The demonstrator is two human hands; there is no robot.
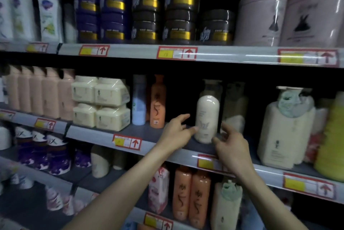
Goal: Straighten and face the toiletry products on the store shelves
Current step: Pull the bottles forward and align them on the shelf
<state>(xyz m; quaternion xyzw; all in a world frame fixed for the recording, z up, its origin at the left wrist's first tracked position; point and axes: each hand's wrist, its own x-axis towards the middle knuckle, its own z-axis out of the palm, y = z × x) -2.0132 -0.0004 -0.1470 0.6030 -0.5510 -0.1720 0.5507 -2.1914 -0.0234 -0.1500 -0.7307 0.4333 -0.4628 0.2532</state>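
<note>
A small cream bottle [207,116] stands upright near the front of the middle shelf [149,136], between the person's two hands. The left hand [176,133] reaches in from the bottle's left with its fingers stretched out and spread. One fingertip touches the lower part of the bottle and the others hang free, so it holds nothing. The right hand [231,143] sits just to the bottle's right, loosely spread with its fingers gently bent. Its thumb lies close to the bottle's base (whether it actually touches cannot be told) and nothing is gripped. Beyond the left hand's fingertips stands an orange bottle [157,102], with a pale blue bottle [138,103] beside it. Farther right of the right hand is a large cream pump bottle [283,133]. A red price tag [127,142] hangs on the shelf edge left of the left wrist.
</note>
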